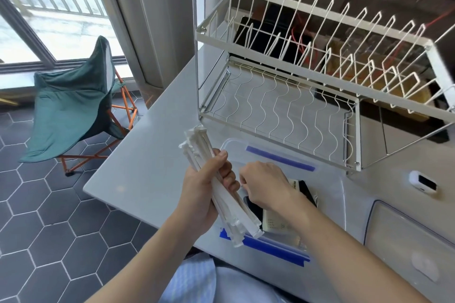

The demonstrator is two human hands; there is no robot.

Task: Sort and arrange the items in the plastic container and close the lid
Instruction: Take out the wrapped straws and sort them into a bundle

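Left hand (pixel 205 192) clenched around white sticks bundle (pixel 221 194); right hand (pixel 264 186) curled inside plastic container (pixel 330 194), grip unclear.

Clear glossy plastic container (pixel 231 149), white-coated wire rack (pixel 320 61), matt paper-wrapped sticks (pixel 221 189).

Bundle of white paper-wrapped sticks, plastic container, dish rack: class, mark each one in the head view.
bundle of white paper-wrapped sticks (pixel 197 141): head view, upper end above the left hand.
plastic container (pixel 280 158): head view, far blue-edged rim.
dish rack (pixel 275 2): head view, top tier's back rail.
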